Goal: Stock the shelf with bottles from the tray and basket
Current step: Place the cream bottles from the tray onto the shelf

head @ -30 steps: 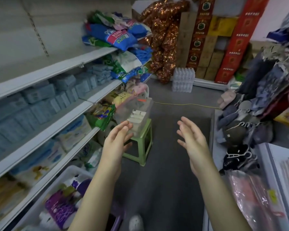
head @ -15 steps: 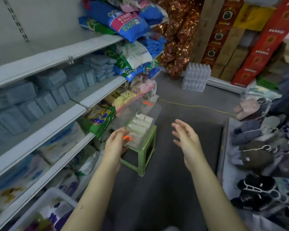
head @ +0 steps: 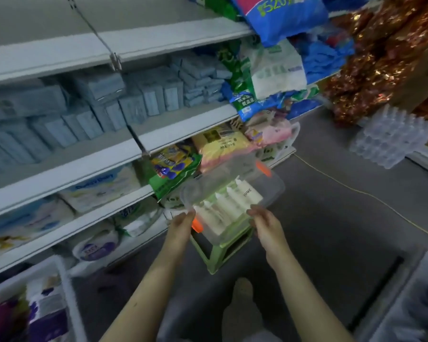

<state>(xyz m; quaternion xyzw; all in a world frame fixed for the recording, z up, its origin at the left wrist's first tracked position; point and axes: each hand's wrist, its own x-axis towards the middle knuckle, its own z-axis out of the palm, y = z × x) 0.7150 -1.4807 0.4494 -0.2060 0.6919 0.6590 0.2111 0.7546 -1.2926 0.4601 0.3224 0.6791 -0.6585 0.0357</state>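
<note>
A clear plastic box (head: 273, 185) with orange latches (head: 263, 168) sits on a green stool (head: 223, 255) in the aisle, beside the lower shelves. Several white bottles (head: 229, 201) lie side by side inside it. My left hand (head: 182, 224) holds the box's near left corner, by the near orange latch. My right hand (head: 266, 222) grips the near right rim, its fingers curled onto the edge. The white shelf (head: 183, 129) runs along the left, packed with blue packs and bags.
A white basket (head: 64, 280) with purple-labelled goods stands at the lower left. A wrapped pack of water bottles (head: 391, 137) sits on the floor at the far right, and a yellow cord (head: 356, 191) crosses the grey floor. My foot (head: 242, 290) is behind the stool.
I have stepped closer to the stool. Both hands went from raised and apart in the air down onto the near edge of the clear box.
</note>
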